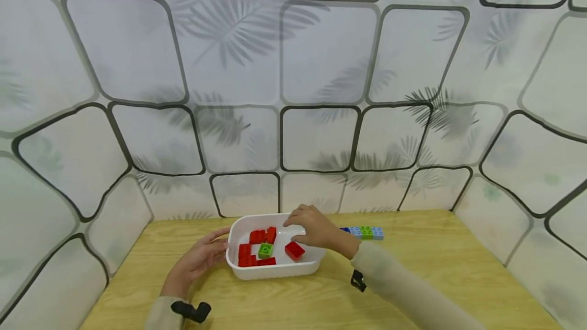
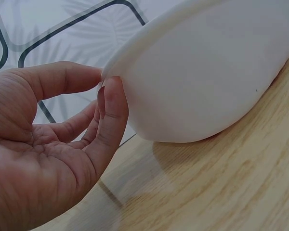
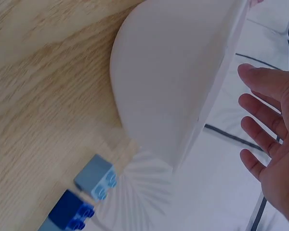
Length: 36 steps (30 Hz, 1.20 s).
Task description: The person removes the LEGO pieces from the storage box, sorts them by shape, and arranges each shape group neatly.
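My left hand (image 1: 202, 257) touches the left end of the white plastic tub (image 1: 275, 271), fingers loosely extended; how firmly, I can't quite tell. My right hand (image 1: 316, 226) hovers above the tub's right half, fingers spread apart. Red toy bricks (image 1: 294, 251) and one green brick (image 1: 265, 250) lie inside the tub; a blue-and-green brick row (image 1: 366, 232) sits right of it.

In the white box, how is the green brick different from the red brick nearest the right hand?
The green brick looks smaller than the red brick. The green brick is among other red bricks; the red brick is apart, near the right hand. Both are in the white box.
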Each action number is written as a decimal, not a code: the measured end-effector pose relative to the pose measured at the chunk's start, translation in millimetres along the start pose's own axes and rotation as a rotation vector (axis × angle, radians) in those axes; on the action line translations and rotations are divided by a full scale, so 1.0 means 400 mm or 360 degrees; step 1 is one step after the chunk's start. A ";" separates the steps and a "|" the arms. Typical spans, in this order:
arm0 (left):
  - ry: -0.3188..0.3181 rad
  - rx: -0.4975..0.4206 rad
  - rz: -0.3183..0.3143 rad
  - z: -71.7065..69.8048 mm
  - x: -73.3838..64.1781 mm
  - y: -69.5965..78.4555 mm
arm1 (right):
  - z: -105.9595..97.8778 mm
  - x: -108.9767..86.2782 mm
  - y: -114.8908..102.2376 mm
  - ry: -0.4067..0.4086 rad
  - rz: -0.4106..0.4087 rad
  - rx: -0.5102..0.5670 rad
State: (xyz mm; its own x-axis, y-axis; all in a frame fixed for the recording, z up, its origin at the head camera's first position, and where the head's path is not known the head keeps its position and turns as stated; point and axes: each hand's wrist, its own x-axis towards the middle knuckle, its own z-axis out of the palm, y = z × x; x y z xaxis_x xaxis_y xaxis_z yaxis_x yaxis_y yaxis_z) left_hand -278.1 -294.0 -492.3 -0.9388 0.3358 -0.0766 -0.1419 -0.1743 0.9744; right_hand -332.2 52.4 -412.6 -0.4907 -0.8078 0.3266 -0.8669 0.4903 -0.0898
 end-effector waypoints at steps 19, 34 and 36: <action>-0.0019 -0.0025 0.0018 0.001 -0.004 0.001 | 0.077 0.088 -0.068 -0.0289 -0.0046 -0.0036; 0.0072 0.0062 -0.0012 0.008 0.001 0.007 | 0.113 0.123 -0.093 -0.0450 -0.0008 -0.0018; 0.0081 0.0074 -0.0017 0.008 0.002 0.010 | 0.118 0.128 -0.092 -0.0474 -0.0011 -0.0037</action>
State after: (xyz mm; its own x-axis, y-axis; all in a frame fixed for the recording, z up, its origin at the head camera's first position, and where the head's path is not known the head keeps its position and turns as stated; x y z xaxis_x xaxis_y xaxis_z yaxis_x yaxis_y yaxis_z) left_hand -278.2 -291.4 -487.9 -0.9522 0.2897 -0.0964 -0.1381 -0.1272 0.9822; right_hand -329.6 -22.4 -437.0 -0.4917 -0.8700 0.0364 -0.8699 0.4888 -0.0657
